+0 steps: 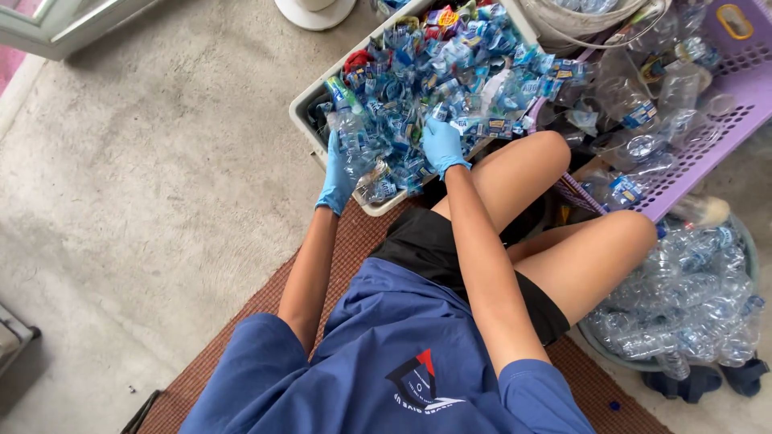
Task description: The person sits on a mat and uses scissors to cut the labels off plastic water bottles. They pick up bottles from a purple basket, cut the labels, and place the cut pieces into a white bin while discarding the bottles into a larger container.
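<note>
Head view: at eleven o'clock our gloved left hand [336,178] grasps a clear plastic bottle [348,130], its long axis running from five to eleven o'clock, green cap pointing away from us. It lies over the near left corner of the grey bin [304,103] heaped with blue labels [450,64]. Our right hand [442,145] pinches labels at twelve. At two, a purple basket [728,120] holds crushed bottles.

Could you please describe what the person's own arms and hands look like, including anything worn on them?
Both hands wear thin, light blue disposable gloves ending at the wrist: the left hand and the right hand. The forearms are bare, with no watch or band visible. Short, loose sleeves of a blue T-shirt cover the upper arms; the shirt bears a dark emblem with a red tip and white lettering.
</note>
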